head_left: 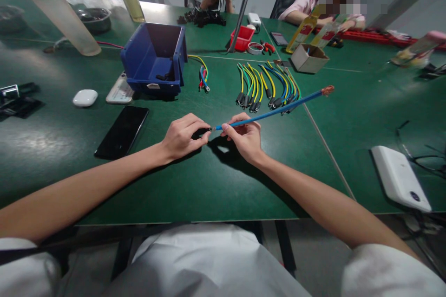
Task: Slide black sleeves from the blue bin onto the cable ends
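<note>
Near the front middle of the table, my right hand (246,138) grips a thick blue cable (278,110) between thumb and fingers. The cable slants up to the right and ends in frayed bare copper strands (327,90). Its other end, with a small bare tip, points at my left hand (184,137). Closed in a pinch, my left fingers hold a small black sleeve (206,130), mostly hidden by them. Sleeve and cable tip almost meet; whether they touch I cannot tell. Beyond my hands lie several short yellow, green and blue wires (256,83) with black sleeved ends.
A blue parts bin (155,86) stands back left, with a small wire bundle (204,78) beside it. A black phone (121,132), white earbud case (85,98) and white power bank (400,177) lie around. Two people sit across the green table (195,195). A cardboard box (308,59) stands back right.
</note>
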Available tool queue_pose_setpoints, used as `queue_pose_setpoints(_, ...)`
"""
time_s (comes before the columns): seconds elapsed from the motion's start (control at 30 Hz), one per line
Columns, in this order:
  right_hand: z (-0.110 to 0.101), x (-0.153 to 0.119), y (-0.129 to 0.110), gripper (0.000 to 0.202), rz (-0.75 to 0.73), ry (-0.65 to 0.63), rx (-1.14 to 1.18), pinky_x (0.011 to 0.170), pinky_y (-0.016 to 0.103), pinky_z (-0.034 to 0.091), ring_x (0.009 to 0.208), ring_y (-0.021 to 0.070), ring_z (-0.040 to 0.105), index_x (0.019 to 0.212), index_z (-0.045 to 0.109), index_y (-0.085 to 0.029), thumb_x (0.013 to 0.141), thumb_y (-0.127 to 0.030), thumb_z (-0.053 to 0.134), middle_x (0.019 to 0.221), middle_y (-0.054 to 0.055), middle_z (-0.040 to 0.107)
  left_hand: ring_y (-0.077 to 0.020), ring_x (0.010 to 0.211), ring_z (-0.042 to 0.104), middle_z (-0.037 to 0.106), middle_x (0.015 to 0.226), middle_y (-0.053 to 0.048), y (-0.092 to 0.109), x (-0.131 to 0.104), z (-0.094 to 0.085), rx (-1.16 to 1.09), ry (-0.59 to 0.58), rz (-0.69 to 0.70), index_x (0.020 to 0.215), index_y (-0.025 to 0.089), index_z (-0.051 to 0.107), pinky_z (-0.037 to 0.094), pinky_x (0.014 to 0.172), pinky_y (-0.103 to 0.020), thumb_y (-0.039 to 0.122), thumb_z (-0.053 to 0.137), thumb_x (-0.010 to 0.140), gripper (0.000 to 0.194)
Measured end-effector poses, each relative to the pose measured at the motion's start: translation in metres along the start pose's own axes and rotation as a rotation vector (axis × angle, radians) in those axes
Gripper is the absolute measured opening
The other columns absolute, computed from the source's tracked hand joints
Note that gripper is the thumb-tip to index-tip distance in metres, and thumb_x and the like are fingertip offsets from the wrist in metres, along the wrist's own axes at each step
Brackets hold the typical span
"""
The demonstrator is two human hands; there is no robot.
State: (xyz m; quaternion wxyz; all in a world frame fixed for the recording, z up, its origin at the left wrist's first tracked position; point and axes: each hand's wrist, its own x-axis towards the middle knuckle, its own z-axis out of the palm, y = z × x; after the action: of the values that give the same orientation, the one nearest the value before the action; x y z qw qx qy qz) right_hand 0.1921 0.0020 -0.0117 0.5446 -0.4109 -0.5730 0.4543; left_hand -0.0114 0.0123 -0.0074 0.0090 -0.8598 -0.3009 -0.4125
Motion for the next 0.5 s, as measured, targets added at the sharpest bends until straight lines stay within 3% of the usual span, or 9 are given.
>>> queue_pose_setpoints(0.5,0.0004,-0.0004,0.0003,0.03,-0.029,-0.019,-0.028,0.049,0.021,0.052,0.055,0.0133,0.066,0.081,0.056,-0.02,0.077,-0.042,0.075,0.063,-0.002,0.065,-0.0157,0.077,0.063,0.069,0.084,-0.006,0.0007,-0.0005,-0.0008,-0.005,0.0,-0.002,0.093,0.014,0.067,0.052,0.07,-0.028,0.017,0.064,0.08,0.013)
